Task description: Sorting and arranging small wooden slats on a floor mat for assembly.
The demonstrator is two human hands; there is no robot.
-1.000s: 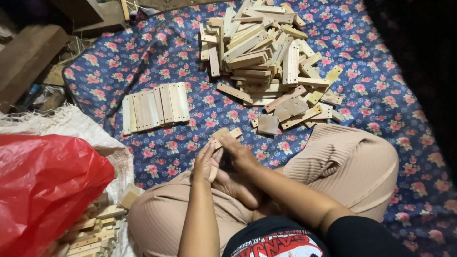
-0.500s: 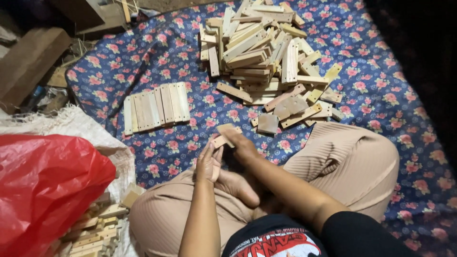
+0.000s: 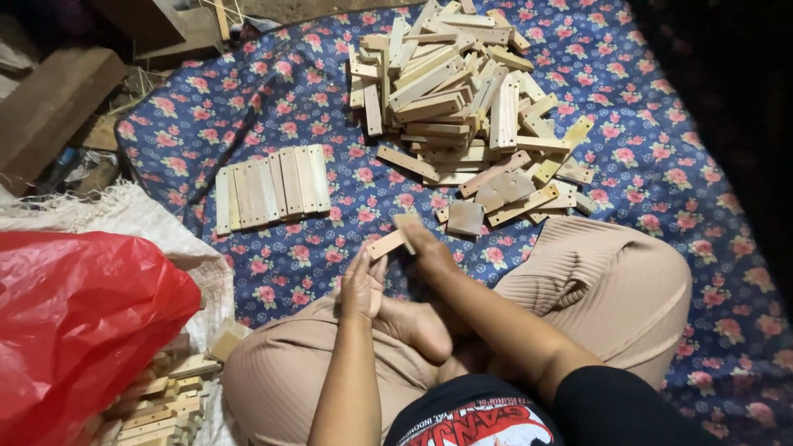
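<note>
I sit cross-legged on a blue floral cloth (image 3: 273, 272). My right hand (image 3: 429, 246) grips a small flat wooden strip (image 3: 388, 243) out in front of my knees. My left hand (image 3: 362, 285) sits just below it, fingers loosely curled, its fingertips close to the strip's near end. A big heap of similar wooden strips (image 3: 462, 99) lies ahead on the cloth. To the left of it, several strips lie side by side in a neat row (image 3: 271, 186).
A red plastic bag (image 3: 78, 326) rests on a pale woven sack (image 3: 132, 219) at the left, with more wooden pieces (image 3: 161, 400) stacked under it. Brown timber blocks (image 3: 49, 107) lie at the far left beyond the cloth. My bare foot (image 3: 417, 326) is between my arms.
My right hand has moved forward and a little right with the strip, away from my left hand. The left hand has stayed near my lap.
</note>
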